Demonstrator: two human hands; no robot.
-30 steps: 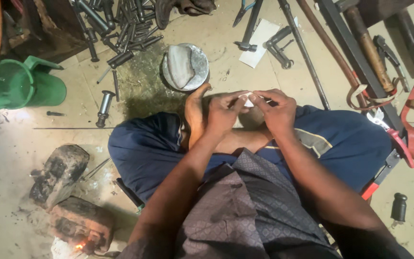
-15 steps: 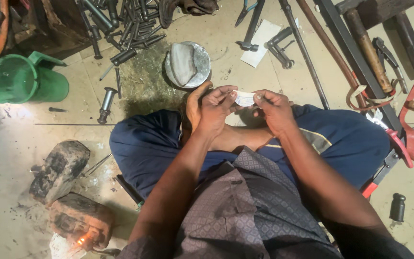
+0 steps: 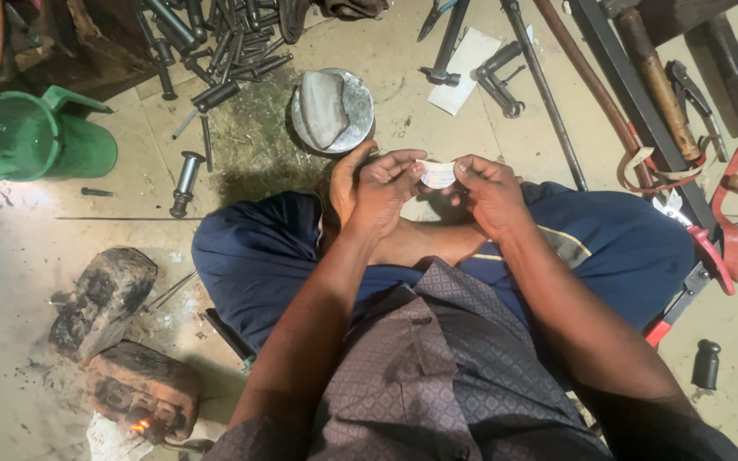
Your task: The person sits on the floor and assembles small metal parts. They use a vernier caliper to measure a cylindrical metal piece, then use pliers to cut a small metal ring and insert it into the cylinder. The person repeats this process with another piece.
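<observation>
— What do the hands have?

— One small white slip (image 3: 437,174), a bit of paper or tape, held just above the middle of the frame. The left hand (image 3: 379,189) pinches its left end between thumb and fingertips; the right hand (image 3: 490,195) pinches the right end the same way. Both sets of fingers are nearly closed, with only the slip between them.

— Which way does it run?

— Its long axis lies left to right across the frame, roughly level, one end toward each hand. I cannot tell which face is up.

— Where is it relative to the person?

— Over the crossed legs in dark blue trousers (image 3: 258,256), in front of a bare foot (image 3: 343,175) that shows behind the left hand. It hangs above the floor (image 3: 10,282), touching nothing but the fingers.

— What lies around?

— Just above the hands, one round metal dish (image 3: 332,111) with a pale lump in it. At the upper left, one green plastic jug (image 3: 40,137) on its side, and to its right a heap of dark metal rods and bolts (image 3: 207,43), too many to count. One white paper sheet (image 3: 471,60) lies at the top centre under a tool. Long bars and wooden-handled tools (image 3: 651,77) slant down the upper right.

— And lower down?

— Two blackened bricks (image 3: 104,299) at the lower left, the nearer one with a small flame at its base. Two short dark cylinders (image 3: 707,365) stand at the lower right.
</observation>
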